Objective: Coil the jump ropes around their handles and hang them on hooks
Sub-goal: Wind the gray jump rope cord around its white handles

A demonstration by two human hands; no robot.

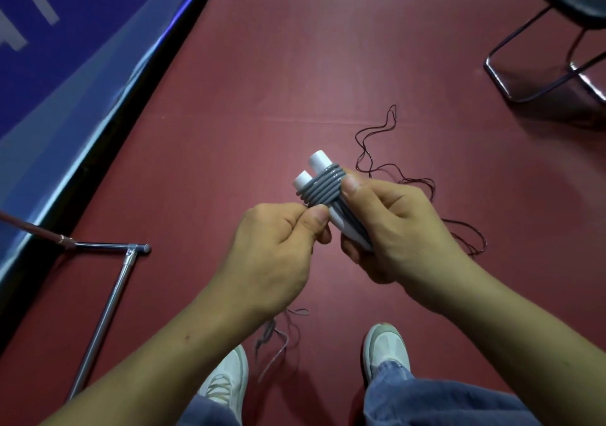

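Note:
Two white jump rope handles (pixel 319 162) lie side by side in front of me, pointing up and away. A grey rope (pixel 323 187) is coiled round them in several tight turns. My right hand (pixel 390 225) grips the lower part of the handles, its thumb against the coil. My left hand (pixel 278 248) pinches the rope just below the coil between thumb and fingers. A second, thin dark red rope (pixel 387 164) lies loose on the floor beyond my hands; its handles are not in view.
The floor (pixel 262 81) is dark red. A metal rack base (pixel 108 304) runs along the left, beside a blue banner (pixel 59 41). A black chair (pixel 564 41) stands at the top right. Loose thin cords (pixel 278 337) lie by my white shoes (pixel 387 347).

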